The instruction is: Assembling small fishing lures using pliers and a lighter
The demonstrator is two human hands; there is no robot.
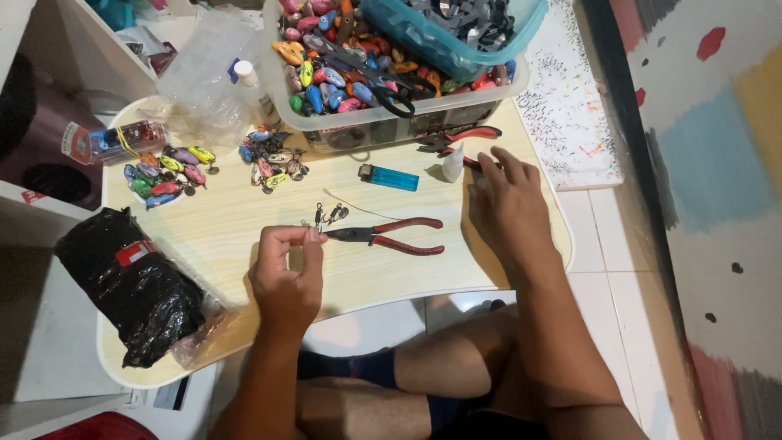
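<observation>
My left hand [285, 273] pinches a small metal swivel [317, 222] above the wooden table [228, 236], beside red-handled pliers [391, 235]. My right hand [507, 200] lies open and flat. Beyond, a clear tub [391, 122] brims with colourful lures; a teal bin [456, 41] holds dark parts.

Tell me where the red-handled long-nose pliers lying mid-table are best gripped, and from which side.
Grip the red-handled long-nose pliers by the two red handles, probably from the right, where the right hand rests flat on the pale wooden table. The handles splay open rightwards with free space around them, while the thin dark jaws point left, close to the left hand pinching a small metal swivel.
</observation>
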